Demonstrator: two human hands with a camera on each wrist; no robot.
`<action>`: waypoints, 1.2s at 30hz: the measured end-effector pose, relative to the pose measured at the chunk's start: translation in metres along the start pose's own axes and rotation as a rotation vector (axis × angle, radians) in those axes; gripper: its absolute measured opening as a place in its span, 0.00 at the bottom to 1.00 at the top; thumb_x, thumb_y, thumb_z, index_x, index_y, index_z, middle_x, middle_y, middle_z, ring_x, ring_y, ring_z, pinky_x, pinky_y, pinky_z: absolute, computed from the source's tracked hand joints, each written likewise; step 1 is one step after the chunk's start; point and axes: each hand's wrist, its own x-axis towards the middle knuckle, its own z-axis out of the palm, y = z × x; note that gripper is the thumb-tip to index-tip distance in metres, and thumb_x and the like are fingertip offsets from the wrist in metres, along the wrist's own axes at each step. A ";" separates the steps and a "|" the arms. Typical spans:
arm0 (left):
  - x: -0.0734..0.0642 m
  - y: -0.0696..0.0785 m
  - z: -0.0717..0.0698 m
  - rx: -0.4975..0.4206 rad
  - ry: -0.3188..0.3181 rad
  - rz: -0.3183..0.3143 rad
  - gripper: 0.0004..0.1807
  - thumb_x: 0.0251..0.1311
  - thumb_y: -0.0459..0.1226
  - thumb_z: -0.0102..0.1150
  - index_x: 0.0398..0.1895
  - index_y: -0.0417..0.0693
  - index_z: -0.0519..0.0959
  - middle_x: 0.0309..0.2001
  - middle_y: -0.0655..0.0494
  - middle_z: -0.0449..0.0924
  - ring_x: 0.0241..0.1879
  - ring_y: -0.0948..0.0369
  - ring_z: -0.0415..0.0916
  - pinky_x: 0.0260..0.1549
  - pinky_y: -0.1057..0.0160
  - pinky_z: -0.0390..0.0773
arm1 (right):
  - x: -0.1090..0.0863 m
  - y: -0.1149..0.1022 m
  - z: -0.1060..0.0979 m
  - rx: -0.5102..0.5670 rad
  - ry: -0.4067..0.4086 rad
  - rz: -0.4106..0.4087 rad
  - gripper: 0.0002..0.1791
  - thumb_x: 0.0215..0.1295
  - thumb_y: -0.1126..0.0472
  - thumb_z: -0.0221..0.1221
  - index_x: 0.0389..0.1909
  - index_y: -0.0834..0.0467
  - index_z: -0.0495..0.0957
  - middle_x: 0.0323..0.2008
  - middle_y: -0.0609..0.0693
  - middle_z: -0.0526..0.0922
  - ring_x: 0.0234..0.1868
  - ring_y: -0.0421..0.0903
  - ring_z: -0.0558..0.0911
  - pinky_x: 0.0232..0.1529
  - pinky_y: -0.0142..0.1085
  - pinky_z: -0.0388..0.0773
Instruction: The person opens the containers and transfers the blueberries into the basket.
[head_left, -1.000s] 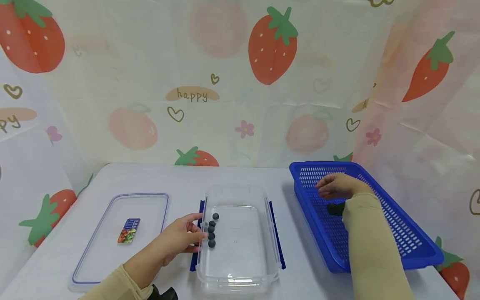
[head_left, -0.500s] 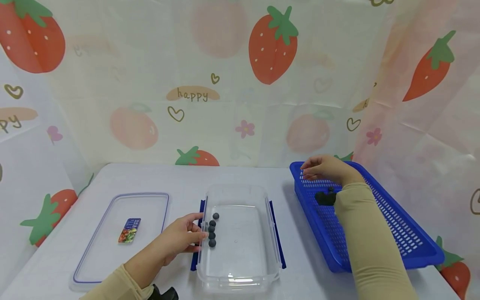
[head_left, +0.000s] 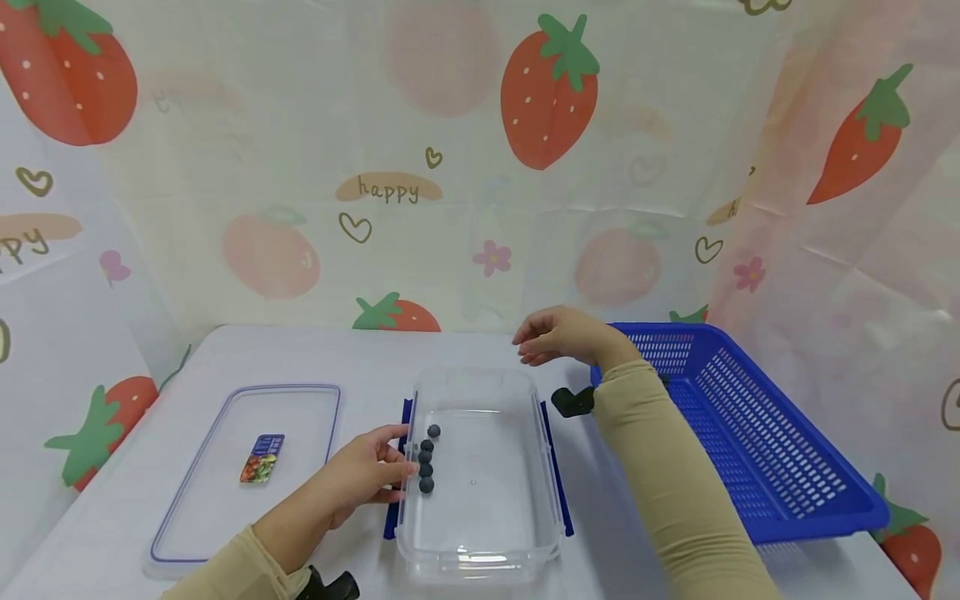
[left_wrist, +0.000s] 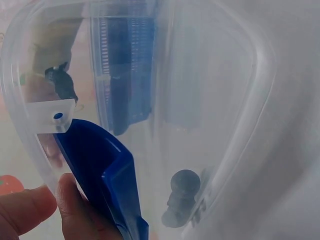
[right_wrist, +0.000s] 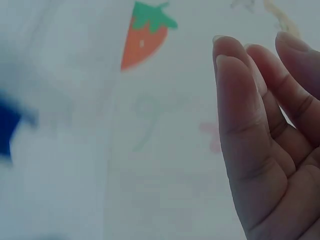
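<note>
My left hand grips the left side of a clear plastic container, beside its blue latch. In the left wrist view its fingers are at the rim. Inside, along the container's left wall, several small dark round balls that look like blueberries lie in a row. My right hand is raised above the far right corner of the container. Its thumb overlaps the index fingertip in the right wrist view; I cannot tell whether something small is between them.
A blue perforated basket stands at the right, with a small dark spot inside beside the right sleeve. To the left lies a clear lid with a blue seal and a printed label. Strawberry-print sheets hang behind.
My right hand has risen out of the blue basket and moved left across its rim towards the container. The left hand and the row of balls have stayed in place.
</note>
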 end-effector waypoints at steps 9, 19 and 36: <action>0.000 0.001 0.000 -0.003 -0.003 -0.001 0.36 0.55 0.34 0.61 0.66 0.44 0.59 0.33 0.48 0.72 0.33 0.55 0.76 0.30 0.61 0.81 | 0.034 -0.010 0.053 -0.001 -0.115 0.006 0.08 0.60 0.64 0.59 0.39 0.63 0.78 0.40 0.63 0.79 0.40 0.54 0.81 0.43 0.38 0.80; 0.000 0.001 0.000 -0.006 -0.006 -0.002 0.35 0.55 0.34 0.61 0.66 0.45 0.59 0.33 0.48 0.72 0.33 0.55 0.76 0.30 0.61 0.82 | 0.062 -0.004 0.101 0.011 -0.218 0.075 0.10 0.59 0.67 0.59 0.40 0.68 0.77 0.38 0.63 0.80 0.36 0.52 0.81 0.40 0.38 0.80; 0.000 -0.001 -0.001 0.000 -0.006 0.002 0.35 0.55 0.35 0.61 0.66 0.46 0.59 0.33 0.48 0.72 0.33 0.55 0.76 0.30 0.61 0.82 | 0.076 0.017 0.129 -0.150 -0.200 0.187 0.08 0.59 0.70 0.56 0.37 0.61 0.81 0.35 0.52 0.82 0.35 0.45 0.80 0.38 0.34 0.80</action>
